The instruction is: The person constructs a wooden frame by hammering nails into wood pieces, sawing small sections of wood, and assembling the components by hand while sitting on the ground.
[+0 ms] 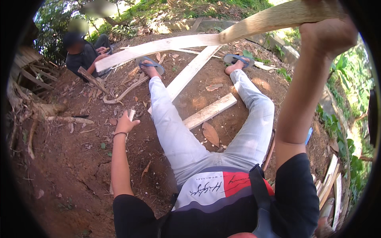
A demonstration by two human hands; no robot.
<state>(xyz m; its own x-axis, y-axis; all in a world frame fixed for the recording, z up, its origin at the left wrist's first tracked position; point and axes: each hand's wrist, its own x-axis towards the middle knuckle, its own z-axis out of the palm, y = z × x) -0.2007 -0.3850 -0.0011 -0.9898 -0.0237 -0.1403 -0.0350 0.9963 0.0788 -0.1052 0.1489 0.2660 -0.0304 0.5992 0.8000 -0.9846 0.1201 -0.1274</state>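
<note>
Raised at the upper right, my right hand [329, 36] is closed in a fist around a long pale wooden board [266, 23]. From there the board reaches left above my feet, with a step or bend near its middle; I cannot tell whether this is one piece or two. Low at the left, my left hand [125, 123] is closed on a pale wooden strip [131, 114], its thumb sticking out to the right. Parts of that strip show on both sides of the hand; my forearm hides the rest. Another plank [194, 71] lies slanting between my feet.
A short plank [210, 111] lies between my legs, beside a dry brown leaf [210, 134]. Cut wood strips [330, 180] are piled at the lower right. Another person [81, 53] sits at the far left near roots and branches [39, 107]. A concrete edge [285, 49] runs behind.
</note>
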